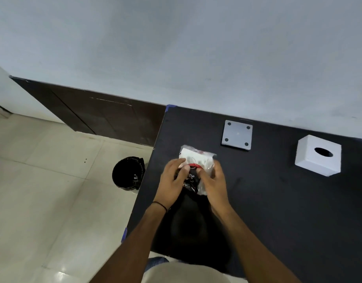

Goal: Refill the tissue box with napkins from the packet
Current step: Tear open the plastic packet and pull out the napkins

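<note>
A clear plastic napkin packet (197, 158) with white napkins and red and black print lies on the black table (278, 201) near its left side. My left hand (173, 181) grips the packet's left near end, and my right hand (213, 182) pinches its right near end. The white tissue box (318, 155) stands at the far right of the table with its dark oval opening on top. Its grey square base plate (237, 134) lies apart, upside down, behind the packet.
A black bin (128, 173) with a liner stands on the tiled floor just left of the table. The wall runs close behind the table. A dark wooden panel lines the wall base at the left.
</note>
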